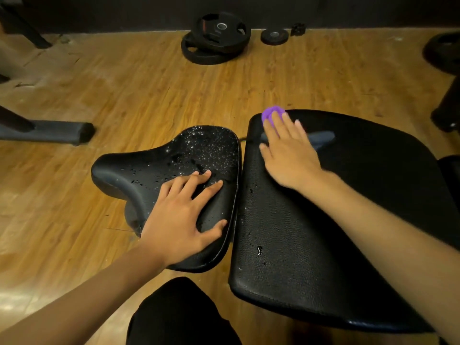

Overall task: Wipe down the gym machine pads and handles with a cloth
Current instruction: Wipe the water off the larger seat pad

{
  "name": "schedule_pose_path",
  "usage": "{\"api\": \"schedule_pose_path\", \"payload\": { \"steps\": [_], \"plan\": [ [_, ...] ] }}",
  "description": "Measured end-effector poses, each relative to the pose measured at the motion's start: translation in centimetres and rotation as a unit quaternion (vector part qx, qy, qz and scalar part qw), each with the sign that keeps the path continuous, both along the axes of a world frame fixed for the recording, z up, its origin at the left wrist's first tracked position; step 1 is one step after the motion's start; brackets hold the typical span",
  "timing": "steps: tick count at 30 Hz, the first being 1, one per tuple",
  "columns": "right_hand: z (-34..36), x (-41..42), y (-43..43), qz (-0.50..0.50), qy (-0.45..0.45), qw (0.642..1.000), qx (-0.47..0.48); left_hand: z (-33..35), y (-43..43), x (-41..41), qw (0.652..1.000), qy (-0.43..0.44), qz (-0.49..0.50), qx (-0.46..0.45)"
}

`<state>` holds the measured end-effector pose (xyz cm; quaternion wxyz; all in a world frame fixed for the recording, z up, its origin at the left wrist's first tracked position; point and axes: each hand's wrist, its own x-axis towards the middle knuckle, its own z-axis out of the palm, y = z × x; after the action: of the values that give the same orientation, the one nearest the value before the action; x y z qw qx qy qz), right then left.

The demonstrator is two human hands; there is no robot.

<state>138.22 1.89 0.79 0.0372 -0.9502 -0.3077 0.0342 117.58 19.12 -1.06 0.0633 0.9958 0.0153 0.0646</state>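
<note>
Here the large pad (323, 245), black and grained, filled the right part of the view, and at its far left corner lay the purple cloth (272, 112). The right hand (288, 155) rested flat on that corner with its fingers straight and close together, pressing the cloth under the fingertips, so only a small purple part showed beyond them. Just left of the large pad, with a narrow gap between, stood the smaller seat pad (149, 175), and its half nearer to the large pad was covered with many bright water drops (209, 145). The left hand (181, 217) lay on the seat pad, palm down, fingers spread and straight, the thumb near the edge that faced the large pad. A few such drops sat also on the large pad, along its left edge. Beyond the large pad, well apart on the wooden floor (124, 83), lay stacked weight plates (216, 38) and one small plate (274, 36). Far left of it, past the seat pad, lay a padded bar (62, 131).
</note>
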Motion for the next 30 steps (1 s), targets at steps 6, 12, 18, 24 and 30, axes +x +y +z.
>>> {"api": "schedule_pose_path", "payload": {
  "steps": [6, 12, 18, 24, 30],
  "plan": [
    [0.0, -3.8, -2.6, 0.041, 0.017, 0.999, 0.004, -0.1, -0.1, -0.2, 1.000, 0.004, 0.006, 0.007],
    [0.9, 6.6, 3.9, -0.026, 0.012, 1.000, 0.000, -0.2, -0.4, -0.3, 1.000, 0.004, 0.012, 0.013],
    [0.1, -2.4, 0.6, 0.013, -0.005, 1.000, 0.012, 0.1, -0.5, -0.3, 1.000, 0.008, 0.016, 0.011],
    [-0.2, -0.1, 0.6, 0.048, -0.014, 0.999, 0.001, 0.0, -0.3, -0.5, 1.000, -0.002, 0.013, 0.005],
    [0.1, 4.5, 4.2, 0.005, -0.006, 1.000, 0.002, 0.1, -0.3, -0.4, 1.000, -0.002, 0.017, 0.001]
  ]
}}
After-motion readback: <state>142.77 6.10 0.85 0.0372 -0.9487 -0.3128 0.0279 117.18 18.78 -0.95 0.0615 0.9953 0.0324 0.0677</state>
